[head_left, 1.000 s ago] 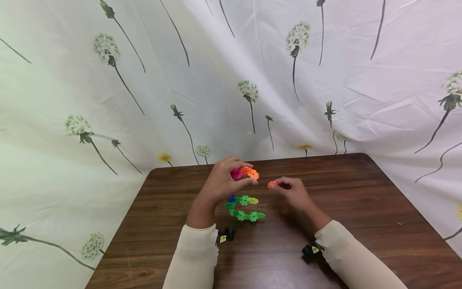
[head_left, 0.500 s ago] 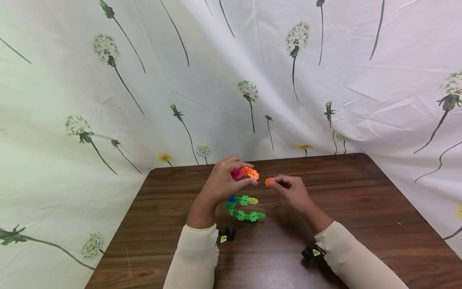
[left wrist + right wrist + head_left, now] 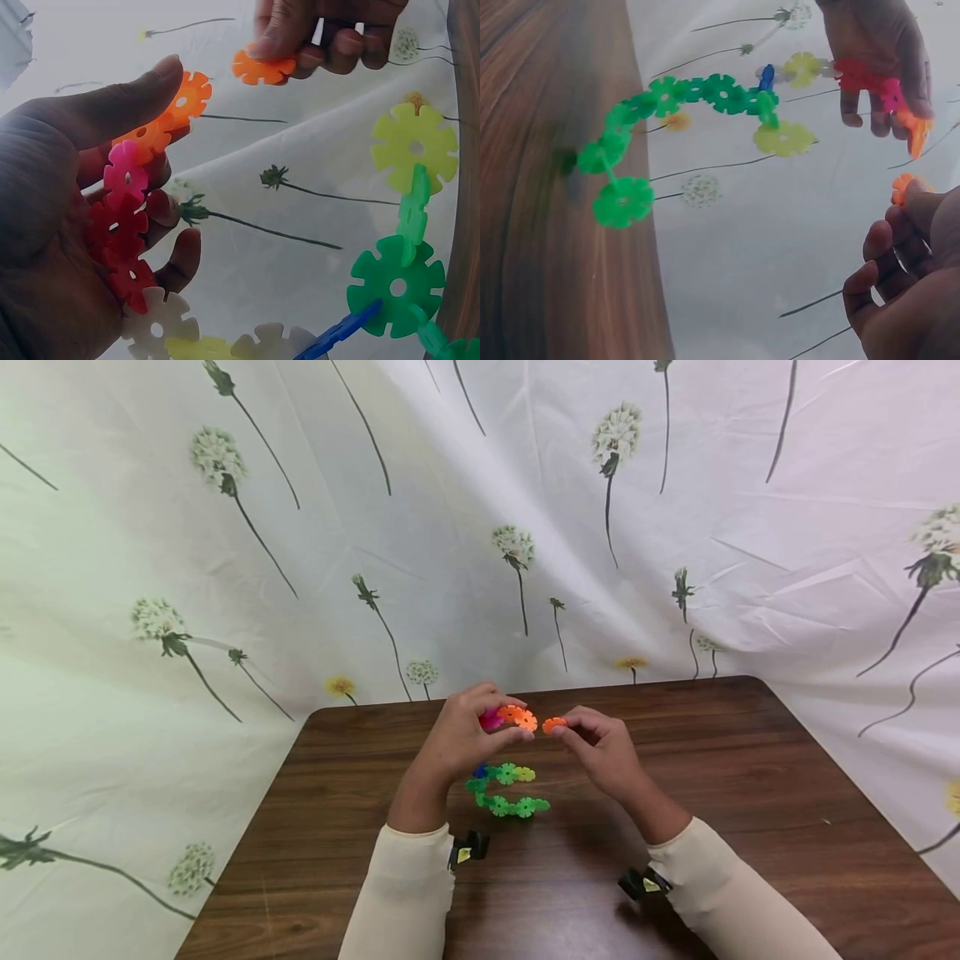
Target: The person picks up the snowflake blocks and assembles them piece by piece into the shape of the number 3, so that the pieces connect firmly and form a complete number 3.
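Observation:
My left hand point(image 3: 468, 731) grips one end of a chain of interlocking plastic flower discs. At that end, orange discs point(image 3: 187, 97) stick out past the thumb, followed by a pink disc point(image 3: 126, 174) and red ones point(image 3: 120, 232) along the palm. Clear, yellow and blue discs lead on to a green stretch point(image 3: 724, 94) that hangs in a curve below the hand, with a yellow-green disc point(image 3: 415, 148) branching off. My right hand point(image 3: 607, 756) pinches a single orange flower disc point(image 3: 553, 726) between thumb and fingers. A small gap separates it from the chain's orange end.
Beneath the hands is a dark brown wooden table point(image 3: 337, 860) with rounded far corners. A pale cloth point(image 3: 450, 527) printed with dandelions hangs right behind its far edge. Each wrist carries a small black camera.
My right hand has moved up and to the left, bringing the single orange disc closer to the chain's orange end. The left hand and the chain stay almost where they were.

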Demonstrator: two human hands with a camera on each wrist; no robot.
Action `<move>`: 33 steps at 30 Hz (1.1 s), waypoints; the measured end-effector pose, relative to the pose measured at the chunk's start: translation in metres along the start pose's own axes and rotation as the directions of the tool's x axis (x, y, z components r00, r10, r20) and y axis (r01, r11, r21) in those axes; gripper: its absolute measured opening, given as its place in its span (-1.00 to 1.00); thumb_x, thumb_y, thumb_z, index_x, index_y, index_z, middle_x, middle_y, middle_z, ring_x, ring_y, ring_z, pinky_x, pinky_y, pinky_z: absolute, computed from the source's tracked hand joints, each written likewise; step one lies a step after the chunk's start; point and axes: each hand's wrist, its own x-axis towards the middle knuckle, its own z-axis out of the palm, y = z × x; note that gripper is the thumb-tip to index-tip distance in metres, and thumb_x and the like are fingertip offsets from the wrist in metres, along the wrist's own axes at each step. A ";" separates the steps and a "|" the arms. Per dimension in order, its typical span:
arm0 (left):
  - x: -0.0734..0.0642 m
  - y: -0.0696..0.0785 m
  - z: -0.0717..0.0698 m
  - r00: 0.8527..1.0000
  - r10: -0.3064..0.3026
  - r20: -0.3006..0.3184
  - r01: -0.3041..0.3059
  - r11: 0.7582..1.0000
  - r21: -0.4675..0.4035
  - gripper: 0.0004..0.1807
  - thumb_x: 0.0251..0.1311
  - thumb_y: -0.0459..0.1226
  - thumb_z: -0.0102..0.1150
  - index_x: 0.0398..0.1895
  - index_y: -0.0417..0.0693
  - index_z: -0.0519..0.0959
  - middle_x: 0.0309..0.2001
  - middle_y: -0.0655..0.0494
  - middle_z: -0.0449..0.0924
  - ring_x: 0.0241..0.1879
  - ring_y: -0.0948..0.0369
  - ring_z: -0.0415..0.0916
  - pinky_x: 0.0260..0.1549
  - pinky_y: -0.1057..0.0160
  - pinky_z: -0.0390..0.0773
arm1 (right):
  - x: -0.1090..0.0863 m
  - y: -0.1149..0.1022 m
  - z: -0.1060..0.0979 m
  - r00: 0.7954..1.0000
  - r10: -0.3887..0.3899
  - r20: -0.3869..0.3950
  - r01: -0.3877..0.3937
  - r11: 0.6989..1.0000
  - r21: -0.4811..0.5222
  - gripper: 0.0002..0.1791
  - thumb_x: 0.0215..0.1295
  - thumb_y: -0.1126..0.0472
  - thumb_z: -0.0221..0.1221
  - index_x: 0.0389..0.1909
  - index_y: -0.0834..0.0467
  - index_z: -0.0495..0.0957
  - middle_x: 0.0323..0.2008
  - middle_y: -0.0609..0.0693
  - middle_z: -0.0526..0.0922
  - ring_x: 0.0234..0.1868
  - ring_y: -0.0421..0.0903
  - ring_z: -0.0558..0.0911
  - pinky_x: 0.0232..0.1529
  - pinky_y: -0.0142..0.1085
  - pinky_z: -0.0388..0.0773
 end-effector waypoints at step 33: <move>0.012 0.008 0.007 1.000 0.025 0.019 -0.026 0.996 0.090 -0.68 0.23 -0.22 0.61 0.00 -0.14 0.84 -0.07 -0.01 0.76 0.01 0.07 0.53 -0.06 0.16 0.67 | 0.004 -0.026 0.009 0.995 0.013 -0.099 -0.013 1.000 -0.003 -0.93 0.44 0.41 0.37 -0.21 0.36 0.79 -0.33 0.24 0.73 -0.42 -0.21 0.57 -0.39 -0.42 0.59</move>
